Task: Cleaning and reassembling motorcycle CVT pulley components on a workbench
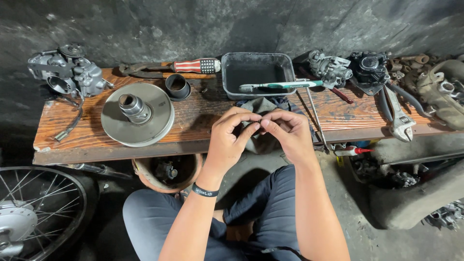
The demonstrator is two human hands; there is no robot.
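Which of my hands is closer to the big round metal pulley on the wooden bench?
Left. Your left hand is just to the right of the metal pulley, over the bench edge. Your right hand is farther right, fingertips meeting the left's, below the black tray.

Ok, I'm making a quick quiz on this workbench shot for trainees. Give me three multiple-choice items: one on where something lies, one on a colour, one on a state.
1. Where does the toothbrush lie?
A. across the front rim of the black tray
B. on the floor by the wheel
C. on the metal disc

2. What colour is the wristband on the left wrist?
A. white
B. black
C. yellow

3. How are the two hands?
A. spread flat on the bench
B. one raised, one in the lap
C. brought together, fingertips pinched

Answers:
1 A: the toothbrush rests along the near edge of the black tray.
2 B: the wristband is black.
3 C: the left hand and the right hand meet in front of the wooden bench, fingertips closed together; anything between them is too small to tell.
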